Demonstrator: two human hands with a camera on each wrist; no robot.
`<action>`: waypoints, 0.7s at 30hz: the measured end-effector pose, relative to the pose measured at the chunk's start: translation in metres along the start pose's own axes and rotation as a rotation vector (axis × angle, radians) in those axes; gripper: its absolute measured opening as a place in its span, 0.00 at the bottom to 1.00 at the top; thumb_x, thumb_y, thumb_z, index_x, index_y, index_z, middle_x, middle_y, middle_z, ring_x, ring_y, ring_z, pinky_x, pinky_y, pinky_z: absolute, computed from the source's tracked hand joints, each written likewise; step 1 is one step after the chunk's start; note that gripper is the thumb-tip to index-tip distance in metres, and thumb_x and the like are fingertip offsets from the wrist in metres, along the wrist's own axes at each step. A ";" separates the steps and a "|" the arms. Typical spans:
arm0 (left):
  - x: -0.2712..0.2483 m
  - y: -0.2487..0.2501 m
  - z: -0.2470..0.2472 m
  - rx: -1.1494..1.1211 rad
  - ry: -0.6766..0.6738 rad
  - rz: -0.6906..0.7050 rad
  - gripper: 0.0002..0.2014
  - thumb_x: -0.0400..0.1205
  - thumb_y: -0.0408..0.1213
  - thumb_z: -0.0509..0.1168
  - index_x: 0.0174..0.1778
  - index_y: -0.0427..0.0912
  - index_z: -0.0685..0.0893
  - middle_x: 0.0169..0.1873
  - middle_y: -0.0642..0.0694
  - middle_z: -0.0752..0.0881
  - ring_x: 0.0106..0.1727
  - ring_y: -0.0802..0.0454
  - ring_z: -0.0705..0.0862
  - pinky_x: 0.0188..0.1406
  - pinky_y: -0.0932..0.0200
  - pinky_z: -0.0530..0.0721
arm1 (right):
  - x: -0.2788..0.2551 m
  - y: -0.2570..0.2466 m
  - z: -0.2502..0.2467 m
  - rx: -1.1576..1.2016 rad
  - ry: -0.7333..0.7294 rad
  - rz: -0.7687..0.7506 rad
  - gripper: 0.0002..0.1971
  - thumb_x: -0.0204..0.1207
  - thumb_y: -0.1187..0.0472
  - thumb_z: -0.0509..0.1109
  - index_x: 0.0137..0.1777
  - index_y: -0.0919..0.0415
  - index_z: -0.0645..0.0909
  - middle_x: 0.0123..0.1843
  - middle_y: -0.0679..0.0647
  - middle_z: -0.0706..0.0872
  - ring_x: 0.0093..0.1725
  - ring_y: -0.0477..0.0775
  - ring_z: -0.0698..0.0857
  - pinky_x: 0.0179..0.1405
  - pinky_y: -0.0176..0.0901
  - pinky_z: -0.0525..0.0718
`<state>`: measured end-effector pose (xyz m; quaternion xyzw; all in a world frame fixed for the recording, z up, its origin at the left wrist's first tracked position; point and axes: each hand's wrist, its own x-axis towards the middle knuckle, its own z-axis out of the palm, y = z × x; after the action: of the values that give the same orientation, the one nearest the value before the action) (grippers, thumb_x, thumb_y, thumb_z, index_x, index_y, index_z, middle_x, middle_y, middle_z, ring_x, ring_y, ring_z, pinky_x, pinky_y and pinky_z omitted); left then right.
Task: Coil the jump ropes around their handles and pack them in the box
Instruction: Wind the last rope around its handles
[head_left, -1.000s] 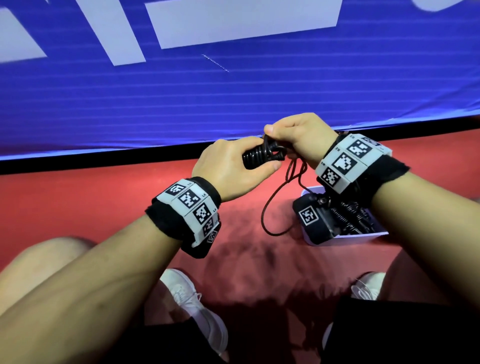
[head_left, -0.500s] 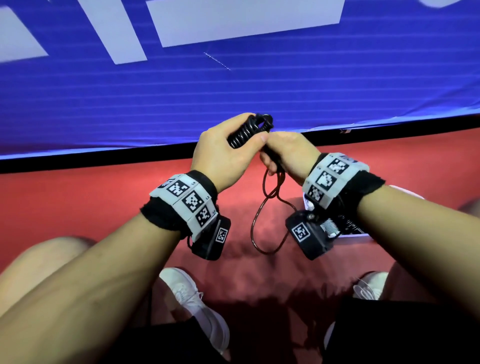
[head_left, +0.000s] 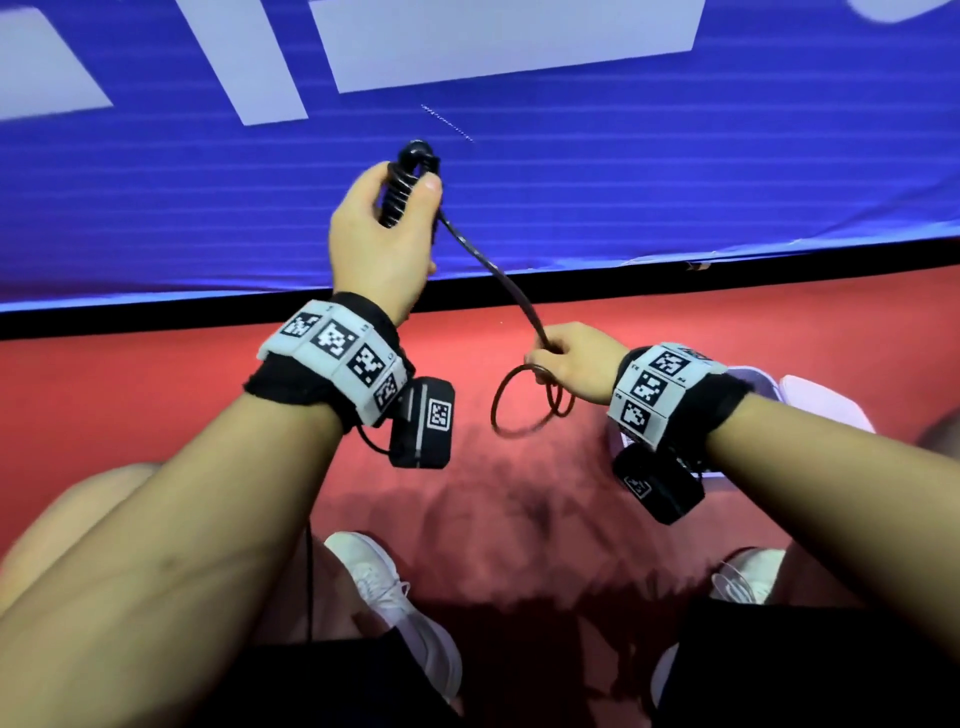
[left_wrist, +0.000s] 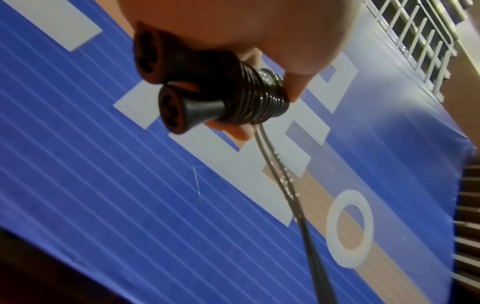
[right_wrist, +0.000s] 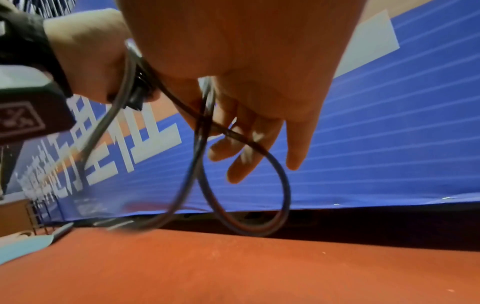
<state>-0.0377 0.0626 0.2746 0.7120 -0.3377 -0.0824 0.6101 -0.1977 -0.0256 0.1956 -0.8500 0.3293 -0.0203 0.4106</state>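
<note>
My left hand (head_left: 387, 228) is raised in front of the blue banner and grips two black jump-rope handles (left_wrist: 182, 102) side by side, with the rope coil (left_wrist: 257, 96) wound tightly round them. The free black rope (head_left: 498, 270) runs taut down and to the right, into my right hand (head_left: 558, 358), which pinches it lower down over the floor. A small loop of rope (head_left: 524, 402) hangs below that hand; the same loop (right_wrist: 262, 195) shows in the right wrist view. The pale box (head_left: 826, 410) sits on the floor, mostly hidden behind my right wrist.
A blue banner (head_left: 623, 182) with white shapes stands ahead, a black strip (head_left: 156, 325) along its foot. Below is red floor (head_left: 156, 395). My knees and white shoes (head_left: 395, 603) are near the bottom edge. A metal railing (left_wrist: 420, 41) is beyond the banner.
My left hand has lifted the wound handles up and away. My right hand has dropped down and to the right along the rope, pulling it taut between the hands; the hanging loop is shorter.
</note>
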 end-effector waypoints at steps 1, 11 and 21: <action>0.004 -0.005 -0.003 0.029 0.022 0.007 0.02 0.79 0.46 0.67 0.41 0.55 0.81 0.32 0.52 0.80 0.31 0.52 0.79 0.30 0.51 0.87 | 0.001 0.004 0.000 -0.007 0.007 0.012 0.12 0.77 0.61 0.65 0.31 0.53 0.75 0.37 0.57 0.87 0.37 0.58 0.83 0.42 0.48 0.81; 0.025 -0.048 -0.029 0.374 0.131 0.006 0.11 0.79 0.53 0.63 0.40 0.50 0.75 0.30 0.56 0.77 0.38 0.51 0.76 0.38 0.58 0.69 | 0.007 0.026 -0.014 0.192 -0.021 0.128 0.10 0.68 0.66 0.77 0.30 0.62 0.79 0.22 0.48 0.77 0.25 0.44 0.73 0.30 0.36 0.72; 0.021 -0.070 -0.040 0.611 0.139 -0.120 0.13 0.80 0.53 0.62 0.46 0.47 0.79 0.39 0.49 0.81 0.44 0.41 0.77 0.42 0.54 0.73 | 0.005 0.043 -0.035 0.743 0.286 0.313 0.14 0.76 0.55 0.72 0.32 0.58 0.74 0.20 0.49 0.68 0.17 0.45 0.69 0.25 0.37 0.79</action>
<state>0.0257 0.0845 0.2261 0.8848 -0.2617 0.0360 0.3838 -0.2279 -0.0713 0.1876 -0.5727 0.4783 -0.1925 0.6373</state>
